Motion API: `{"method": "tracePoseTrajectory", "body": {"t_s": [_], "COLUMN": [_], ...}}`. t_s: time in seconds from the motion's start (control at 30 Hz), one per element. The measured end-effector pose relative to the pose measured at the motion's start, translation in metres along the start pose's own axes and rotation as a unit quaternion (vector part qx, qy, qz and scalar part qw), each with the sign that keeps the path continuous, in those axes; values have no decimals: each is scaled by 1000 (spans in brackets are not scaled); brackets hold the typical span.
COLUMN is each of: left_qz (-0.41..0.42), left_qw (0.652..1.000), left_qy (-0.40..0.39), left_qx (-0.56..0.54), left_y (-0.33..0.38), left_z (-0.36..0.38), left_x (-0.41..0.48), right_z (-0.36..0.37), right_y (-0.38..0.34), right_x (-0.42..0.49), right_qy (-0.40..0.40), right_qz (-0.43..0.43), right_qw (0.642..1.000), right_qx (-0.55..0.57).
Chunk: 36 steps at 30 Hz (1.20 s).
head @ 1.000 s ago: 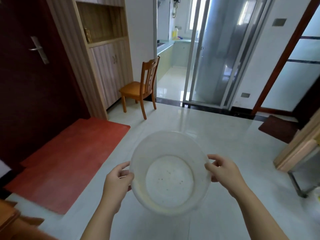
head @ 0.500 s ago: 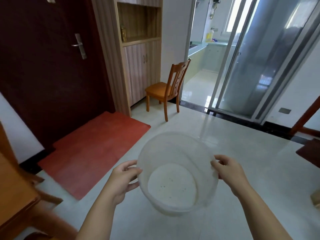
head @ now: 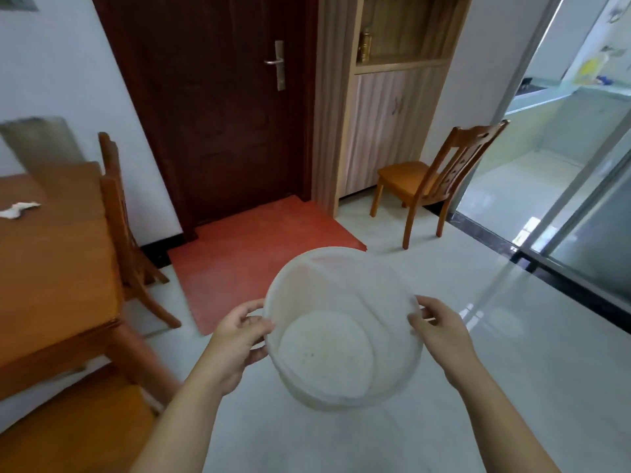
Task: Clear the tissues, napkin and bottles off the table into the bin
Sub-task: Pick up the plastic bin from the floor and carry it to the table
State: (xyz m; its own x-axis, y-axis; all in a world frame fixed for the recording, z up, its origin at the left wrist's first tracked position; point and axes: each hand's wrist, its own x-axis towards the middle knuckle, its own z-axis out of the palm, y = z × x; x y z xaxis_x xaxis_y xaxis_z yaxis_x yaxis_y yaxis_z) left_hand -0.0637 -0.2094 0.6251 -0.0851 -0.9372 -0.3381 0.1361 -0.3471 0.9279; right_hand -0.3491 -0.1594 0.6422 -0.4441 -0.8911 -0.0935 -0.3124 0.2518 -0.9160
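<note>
I hold a round translucent white bin (head: 341, 268) in front of me above the floor, its mouth tipped up toward me and nothing inside. My left hand (head: 235, 339) grips its left rim and my right hand (head: 440, 332) grips its right rim. At the far left stands the wooden table (head: 51, 268), and a crumpled white tissue (head: 18, 209) lies on its top. No bottles show in this view.
A wooden chair (head: 119, 216) is pushed against the table's right side, and another chair seat (head: 78, 435) is at lower left. A red mat (head: 259, 247) lies before the dark door (head: 218, 107). A third chair (head: 437, 179) stands by the cabinet, next to glass sliding doors (head: 563, 186).
The view has swung left: the door and red mat moved toward the centre, and the table with the tissue came into sight. Both hands kept hold of the bin.
</note>
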Motion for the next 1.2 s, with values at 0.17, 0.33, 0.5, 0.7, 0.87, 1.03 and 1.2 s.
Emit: {"method": "tracePoseTrajectory", "body": {"t_s": [0.17, 0.33, 0.5, 0.7, 0.87, 1.03, 1.2], "left_qz": [3, -2, -11, 20, 46, 79, 122], "left_qw": [994, 983, 975, 966, 940, 900, 845], "left_qy": [92, 143, 168, 211, 291, 388, 483], "left_qx": [-66, -119, -144, -148, -172, -185, -195], "left_y": [8, 30, 70, 121, 150, 176, 201], "left_z": [-12, -35, -62, -104, -137, -171, -185], "left_x": [36, 98, 170, 232, 252, 268, 287], "right_z": [42, 96, 157, 237, 296, 356, 423], "right_y": [-14, -38, -78, -124, -148, -183, -223], "right_x": [61, 132, 210, 282, 314, 355, 393], "right_qy": [-62, -102, -148, -193, -217, -265, -334], "right_qz": [-25, -44, -49, -119, -153, -228, -313], "right_qw": [998, 993, 987, 972, 963, 934, 884], "right_qx": [-14, -29, -47, -55, -50, -70, -91]}}
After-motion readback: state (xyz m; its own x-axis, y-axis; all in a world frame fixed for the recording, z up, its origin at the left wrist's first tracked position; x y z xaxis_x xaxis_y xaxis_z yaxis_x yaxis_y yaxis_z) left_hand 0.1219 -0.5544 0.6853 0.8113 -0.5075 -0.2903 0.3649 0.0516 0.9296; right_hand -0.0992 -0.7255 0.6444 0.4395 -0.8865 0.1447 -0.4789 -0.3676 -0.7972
